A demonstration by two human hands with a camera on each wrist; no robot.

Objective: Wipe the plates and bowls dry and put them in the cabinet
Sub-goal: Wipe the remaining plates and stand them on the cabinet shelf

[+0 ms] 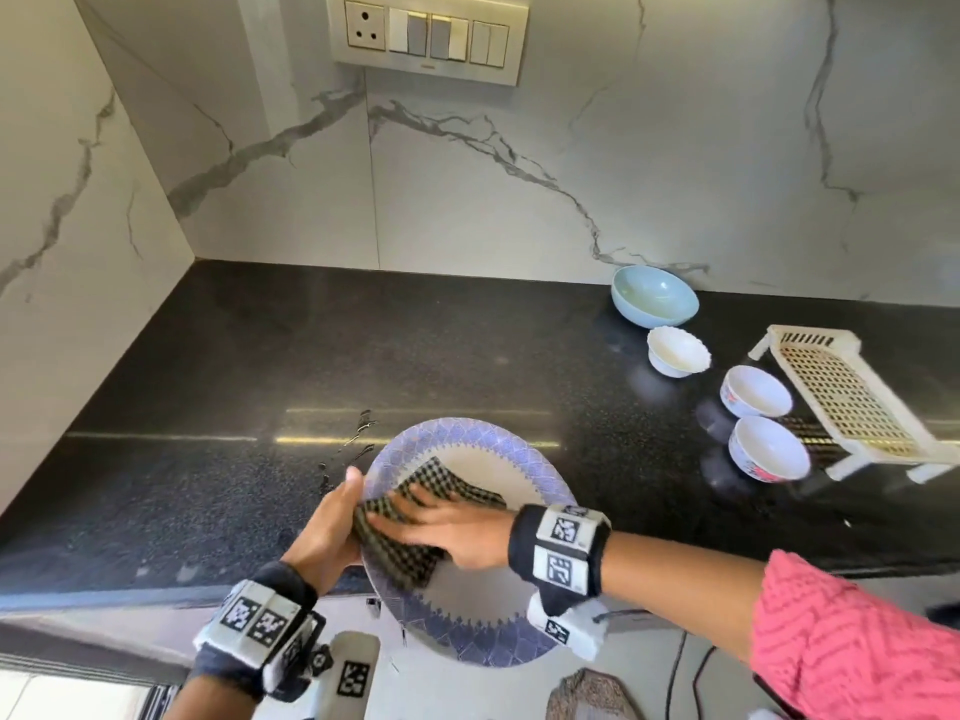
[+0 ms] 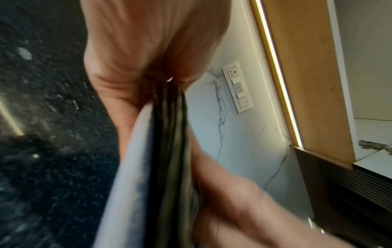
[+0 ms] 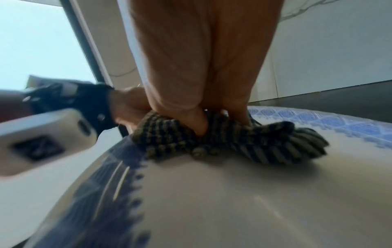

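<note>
Right hand [image 1: 457, 532], fingers flat, presses a checked cloth [image 1: 415, 532] onto the face of a blue-rimmed plate [image 1: 498, 615]; left hand [image 1: 327, 527] grips the plate's rim at the side opposite the right wrist, holding it off the black counter [image 1: 208, 407]. The step in hand appears to be wiping the plate dry. Beyond the right wrist stand four bowls: pale blue [image 1: 654, 296], white [image 1: 678, 350], two patterned [image 1: 756, 392] [image 1: 769, 449], beside a drying rack [image 1: 841, 397]. Next, presumably: finish wiping, then carry the plate to the cabinet, which cannot be identified here.
</note>
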